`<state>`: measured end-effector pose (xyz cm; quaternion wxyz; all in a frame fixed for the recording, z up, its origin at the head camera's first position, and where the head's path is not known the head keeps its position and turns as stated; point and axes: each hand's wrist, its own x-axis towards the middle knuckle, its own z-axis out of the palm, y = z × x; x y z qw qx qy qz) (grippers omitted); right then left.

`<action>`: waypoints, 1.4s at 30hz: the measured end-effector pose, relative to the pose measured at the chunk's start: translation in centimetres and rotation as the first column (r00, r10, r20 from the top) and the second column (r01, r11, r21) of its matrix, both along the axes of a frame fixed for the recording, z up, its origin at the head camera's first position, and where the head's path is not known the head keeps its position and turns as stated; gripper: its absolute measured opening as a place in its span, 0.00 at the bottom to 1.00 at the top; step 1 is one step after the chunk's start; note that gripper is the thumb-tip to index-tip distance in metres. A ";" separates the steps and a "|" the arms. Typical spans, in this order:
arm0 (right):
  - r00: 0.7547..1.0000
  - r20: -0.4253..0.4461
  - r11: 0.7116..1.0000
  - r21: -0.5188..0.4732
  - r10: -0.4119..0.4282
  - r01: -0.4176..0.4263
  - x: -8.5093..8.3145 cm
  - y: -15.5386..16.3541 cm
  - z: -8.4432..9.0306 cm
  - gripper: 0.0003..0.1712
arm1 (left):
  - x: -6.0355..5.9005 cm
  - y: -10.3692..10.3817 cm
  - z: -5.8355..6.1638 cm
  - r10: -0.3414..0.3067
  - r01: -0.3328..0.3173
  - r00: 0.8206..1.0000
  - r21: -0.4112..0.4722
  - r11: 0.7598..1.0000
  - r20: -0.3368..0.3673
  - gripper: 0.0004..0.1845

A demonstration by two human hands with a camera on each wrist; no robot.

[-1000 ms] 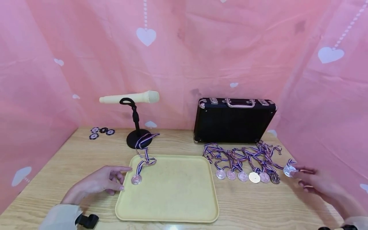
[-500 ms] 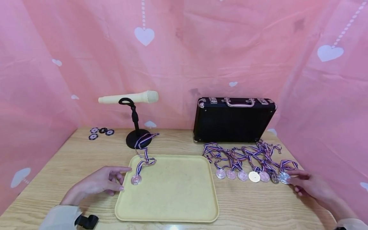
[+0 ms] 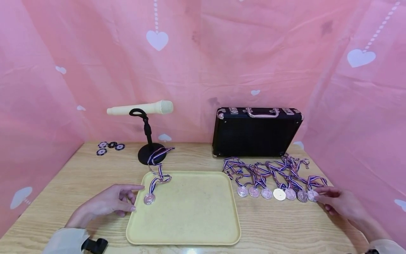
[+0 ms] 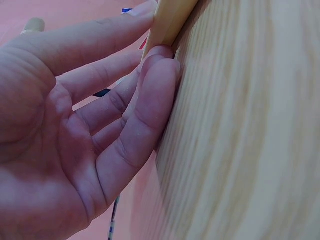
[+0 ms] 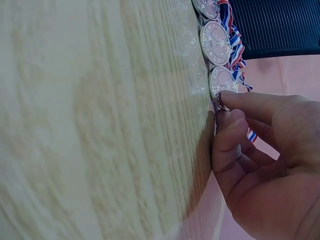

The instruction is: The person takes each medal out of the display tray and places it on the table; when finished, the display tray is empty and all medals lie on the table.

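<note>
My right hand (image 3: 340, 204) pinches the edge of a silver-coloured medal (image 5: 223, 80), its thumb and finger right at the rim. This medal lies at the right end of a row beside another medal (image 3: 302, 196), with its striped ribbon (image 3: 316, 181) bunched behind it. My left hand (image 3: 109, 201) rests against the left side of a pale yellow tray (image 3: 184, 243). In the left wrist view its fingers (image 4: 160, 90) touch the tray's edge (image 4: 172, 20). One medal (image 3: 149, 199) lies inside the tray near that hand, its ribbon trailing over the far rim.
Several medals lie in a row right of the tray, their red, white and blue ribbons (image 3: 269, 169) tangled behind. A black briefcase (image 3: 257, 137) stands at the back. Left of it are a microphone (image 3: 142, 108) on a black stand (image 3: 148, 132) and several poker chips (image 3: 111, 145).
My right hand has brought the medal leftward and down to the row's end, where it lies beside the neighbouring medal, which shifted slightly. The left hand has stayed at the tray.
</note>
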<state>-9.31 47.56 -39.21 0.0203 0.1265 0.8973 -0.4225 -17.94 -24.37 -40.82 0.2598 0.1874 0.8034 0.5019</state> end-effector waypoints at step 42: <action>0.926 -0.171 0.919 -0.156 0.336 -0.362 -7.3 -34.2 2.6 0.17 | 0.3 0.3 0.0 0.053 -0.054 0.998 0.029 0.998 0.030 0.40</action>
